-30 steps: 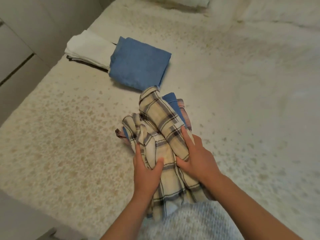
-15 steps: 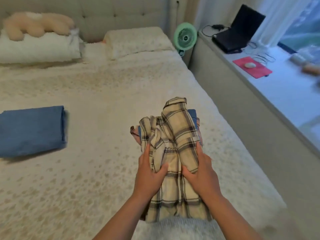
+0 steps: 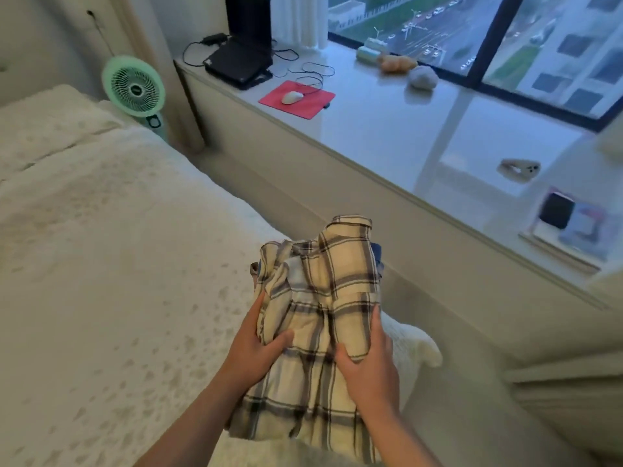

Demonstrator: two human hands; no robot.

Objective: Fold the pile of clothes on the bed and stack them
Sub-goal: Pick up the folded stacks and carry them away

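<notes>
— Since half a second ago the view has swung right: the folded blue garment and the pillows have gone out of sight, and the window ledge now fills the upper right. Both hands hold the bundle as they did then

— What is in the bundle?

— A cream plaid shirt [image 3: 323,298] with dark checks, bunched on top, with a bit of blue cloth [image 3: 378,256] showing at its far right edge. It is held up over the right edge of the bed [image 3: 111,264], near its corner

— And the hands?

— The left hand [image 3: 251,350] grasps the shirt's left side, thumb pressed into the fabric and fingers hidden beneath. The right hand [image 3: 369,364] grasps the right side, thumb on top, one finger lying along the edge. Shirt fabric hangs down between the forearms

— Round about?

— The bed has a pale patterned cover. Beyond its far side stands a mint-green fan [image 3: 134,86]. On the window ledge [image 3: 387,129] sit a black laptop [image 3: 241,60], a white mouse [image 3: 292,97] on a red mouse pad [image 3: 298,99], and cables. Further right on the ledge lie a few small things too blurred to name, and a dark device on some papers

— Outside?

— Through the window [image 3: 472,28], a road with cars and buildings far below
</notes>
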